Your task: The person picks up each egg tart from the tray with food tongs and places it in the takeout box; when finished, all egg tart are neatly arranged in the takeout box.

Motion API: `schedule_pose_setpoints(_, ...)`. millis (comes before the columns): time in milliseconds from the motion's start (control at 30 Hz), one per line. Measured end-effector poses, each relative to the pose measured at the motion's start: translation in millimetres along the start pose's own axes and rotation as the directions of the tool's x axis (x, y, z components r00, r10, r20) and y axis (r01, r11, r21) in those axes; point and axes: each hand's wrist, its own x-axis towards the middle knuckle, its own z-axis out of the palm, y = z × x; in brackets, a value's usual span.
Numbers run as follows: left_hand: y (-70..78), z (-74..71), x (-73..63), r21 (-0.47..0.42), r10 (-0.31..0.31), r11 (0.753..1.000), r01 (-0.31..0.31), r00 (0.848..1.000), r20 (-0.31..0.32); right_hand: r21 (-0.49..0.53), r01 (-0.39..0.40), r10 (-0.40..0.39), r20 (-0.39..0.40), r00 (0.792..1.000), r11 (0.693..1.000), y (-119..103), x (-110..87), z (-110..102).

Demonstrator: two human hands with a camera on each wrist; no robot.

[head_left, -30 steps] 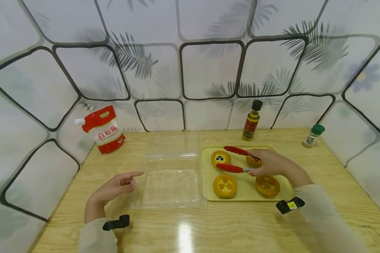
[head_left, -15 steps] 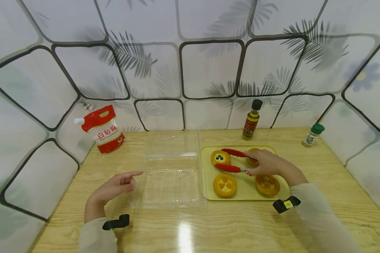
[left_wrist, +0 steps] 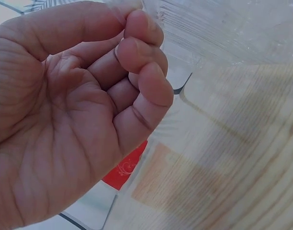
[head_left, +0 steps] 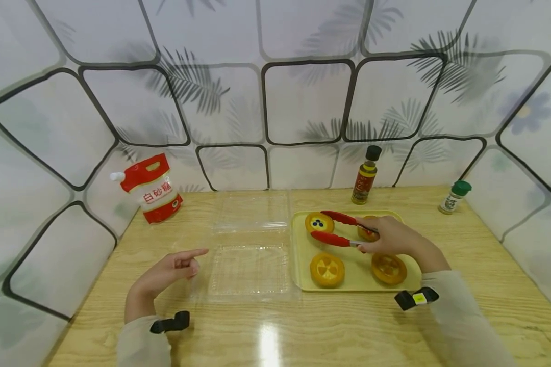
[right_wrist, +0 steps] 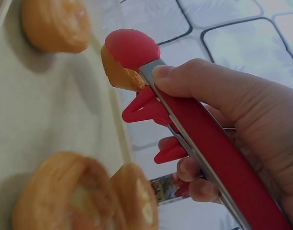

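My right hand (head_left: 387,235) grips a pair of red-tipped metal tongs (right_wrist: 199,134), thumb on the upper arm. Between the tong tips sits an egg tart (head_left: 317,224) with dark blue dots, at the back left of a yellow tray (head_left: 349,248). In the right wrist view this tart (right_wrist: 118,73) shows partly behind the red tip. My left hand (head_left: 165,275) is at the left edge of a clear plastic box (head_left: 249,270), whose lid lies open behind it. The left wrist view shows thumb and curled fingers pinching the clear plastic rim (left_wrist: 153,12).
Other tarts on the tray are two in front (head_left: 327,270) and one (head_left: 367,233) beside my right hand. Behind stand a sugar pouch (head_left: 153,191), an oil bottle (head_left: 365,178) and a green-capped shaker (head_left: 454,198). A patterned wall (head_left: 307,102) encloses the table.
The tong tips have moved slightly left and closed in around the blue-dotted tart, which now sits a little farther back. The left hand and the box have stayed put.
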Motion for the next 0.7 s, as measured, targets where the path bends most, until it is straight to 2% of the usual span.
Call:
schedule_pose_setpoints(233, -0.2, -1.1, 0.1, -0.004, -0.016, 1.0, 0.016, 1.0, -0.011, -0.043, 0.047, -0.05, -0.06, 0.997, 0.998, -23, 5.2, -10)
schedule_pose_setpoints(433, -0.8, -3.5, 0.9, -0.007, 0.018, 1.0, -0.018, 1.0, 0.006, 0.037, 0.106, -0.104, -0.049, 0.993, 0.994, -43, 15.5, -8)
schedule_pose_setpoints(700, -3.6, -3.9, 0.6, -0.028, 0.009, 1.0, -0.009, 1.0, 0.018, 0.083, 0.178, -0.178, -0.008, 0.984, 0.981, -69, 37.0, 8)
